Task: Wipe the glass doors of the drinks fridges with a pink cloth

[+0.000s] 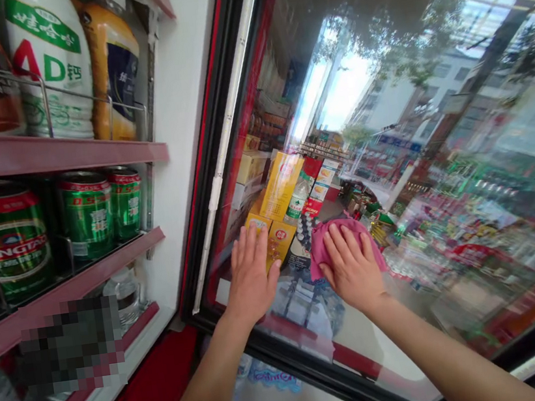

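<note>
The glass door [439, 158] of a drinks fridge stands swung open, with street and shop reflections across it. Flat against its lower left part lies my left hand [252, 275], fingers stretched out and holding nothing. To its right, my right hand [353, 265] presses a pink cloth [319, 239] on the glass. The cloth bunches out around my fingers, and part of it is hidden under the palm.
On the left, fridge shelves with a pink front rail [58, 149] hold several bottles, such as a white bottle [52, 64], and green beer cans [86, 214]. A black door frame [320, 377] edges the glass. Yellow boxes [281, 185] show through or in it. One lower-shelf patch is pixelated.
</note>
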A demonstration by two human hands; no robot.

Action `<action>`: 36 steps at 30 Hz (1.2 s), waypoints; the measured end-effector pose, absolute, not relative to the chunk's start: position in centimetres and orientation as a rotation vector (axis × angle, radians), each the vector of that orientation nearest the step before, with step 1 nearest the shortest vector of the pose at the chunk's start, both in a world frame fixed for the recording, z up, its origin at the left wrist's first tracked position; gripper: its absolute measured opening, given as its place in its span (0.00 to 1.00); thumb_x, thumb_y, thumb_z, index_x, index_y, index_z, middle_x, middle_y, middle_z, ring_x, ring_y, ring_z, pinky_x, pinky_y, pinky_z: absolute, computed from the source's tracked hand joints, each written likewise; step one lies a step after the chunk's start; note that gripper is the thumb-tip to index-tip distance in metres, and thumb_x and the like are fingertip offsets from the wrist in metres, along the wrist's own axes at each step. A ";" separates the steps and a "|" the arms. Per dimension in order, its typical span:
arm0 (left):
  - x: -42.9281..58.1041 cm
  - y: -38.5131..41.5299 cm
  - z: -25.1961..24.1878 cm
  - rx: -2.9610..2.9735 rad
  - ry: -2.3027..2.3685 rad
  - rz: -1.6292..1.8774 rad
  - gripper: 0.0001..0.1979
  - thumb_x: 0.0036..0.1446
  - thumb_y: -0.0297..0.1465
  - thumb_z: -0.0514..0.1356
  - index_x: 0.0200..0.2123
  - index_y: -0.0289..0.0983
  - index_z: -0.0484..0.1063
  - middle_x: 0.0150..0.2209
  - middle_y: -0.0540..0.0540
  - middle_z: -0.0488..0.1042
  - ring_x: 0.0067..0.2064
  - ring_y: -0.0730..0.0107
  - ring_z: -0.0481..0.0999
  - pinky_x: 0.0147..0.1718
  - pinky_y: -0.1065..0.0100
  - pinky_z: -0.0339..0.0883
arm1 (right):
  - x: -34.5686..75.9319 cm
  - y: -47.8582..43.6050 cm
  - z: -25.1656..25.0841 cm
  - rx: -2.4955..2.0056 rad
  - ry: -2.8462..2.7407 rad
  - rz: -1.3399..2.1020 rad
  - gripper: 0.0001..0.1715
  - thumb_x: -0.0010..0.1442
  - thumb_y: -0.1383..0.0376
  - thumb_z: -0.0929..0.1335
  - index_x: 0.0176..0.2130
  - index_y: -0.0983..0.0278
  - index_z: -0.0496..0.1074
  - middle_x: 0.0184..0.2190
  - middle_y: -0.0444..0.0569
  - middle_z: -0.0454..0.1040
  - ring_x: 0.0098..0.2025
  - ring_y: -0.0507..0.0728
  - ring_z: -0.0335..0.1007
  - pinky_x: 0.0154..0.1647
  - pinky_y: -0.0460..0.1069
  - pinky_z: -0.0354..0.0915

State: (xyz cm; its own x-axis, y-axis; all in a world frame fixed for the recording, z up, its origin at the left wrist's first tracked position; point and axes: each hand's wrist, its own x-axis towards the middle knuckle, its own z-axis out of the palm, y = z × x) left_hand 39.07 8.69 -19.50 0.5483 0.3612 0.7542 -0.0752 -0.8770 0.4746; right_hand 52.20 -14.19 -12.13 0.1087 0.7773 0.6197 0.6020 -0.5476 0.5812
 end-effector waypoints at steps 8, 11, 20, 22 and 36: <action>39.6 9.4 -20.3 2.271 0.258 1.367 0.39 0.76 0.40 0.53 0.82 0.40 0.42 0.83 0.33 0.42 0.84 0.46 0.40 0.78 0.36 0.47 | 51.1 -4.5 -14.1 2.149 1.666 1.255 0.44 0.75 0.59 0.66 0.80 0.70 0.53 0.81 0.59 0.54 0.81 0.68 0.49 0.83 0.67 0.36; 39.3 10.6 -20.4 2.212 0.312 1.453 0.40 0.76 0.41 0.54 0.82 0.39 0.42 0.83 0.30 0.41 0.84 0.44 0.40 0.78 0.36 0.46 | 50.6 -0.7 -14.5 2.128 1.772 1.202 0.41 0.76 0.63 0.63 0.80 0.72 0.51 0.82 0.57 0.50 0.82 0.66 0.48 0.83 0.66 0.39; 39.7 8.9 -20.1 2.223 0.229 1.478 0.42 0.75 0.44 0.54 0.82 0.38 0.40 0.83 0.29 0.40 0.84 0.40 0.39 0.78 0.35 0.44 | 51.5 -5.5 -13.9 2.216 1.704 1.250 0.42 0.77 0.61 0.63 0.82 0.66 0.48 0.82 0.52 0.50 0.82 0.63 0.48 0.84 0.64 0.39; 39.8 7.8 -20.2 2.255 0.181 1.446 0.41 0.75 0.43 0.54 0.82 0.38 0.40 0.83 0.28 0.40 0.84 0.40 0.39 0.78 0.34 0.44 | 52.0 -9.4 -14.2 2.223 1.590 1.345 0.42 0.78 0.57 0.64 0.81 0.65 0.51 0.81 0.53 0.54 0.82 0.64 0.49 0.84 0.64 0.35; 40.2 4.8 -20.6 2.302 0.027 1.361 0.42 0.74 0.39 0.56 0.82 0.39 0.40 0.83 0.30 0.42 0.84 0.43 0.40 0.79 0.35 0.44 | 54.7 -24.6 -17.3 2.168 1.075 1.787 0.37 0.74 0.49 0.66 0.70 0.71 0.70 0.69 0.70 0.74 0.78 0.72 0.58 0.80 0.72 0.45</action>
State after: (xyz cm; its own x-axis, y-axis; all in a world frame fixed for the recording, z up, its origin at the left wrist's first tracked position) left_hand 40.18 4.85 -20.59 0.5093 0.2455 0.8248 -0.2128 -0.8928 0.3971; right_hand 54.74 -24.61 -17.28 0.0432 0.5919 0.8048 0.4339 -0.7367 0.5186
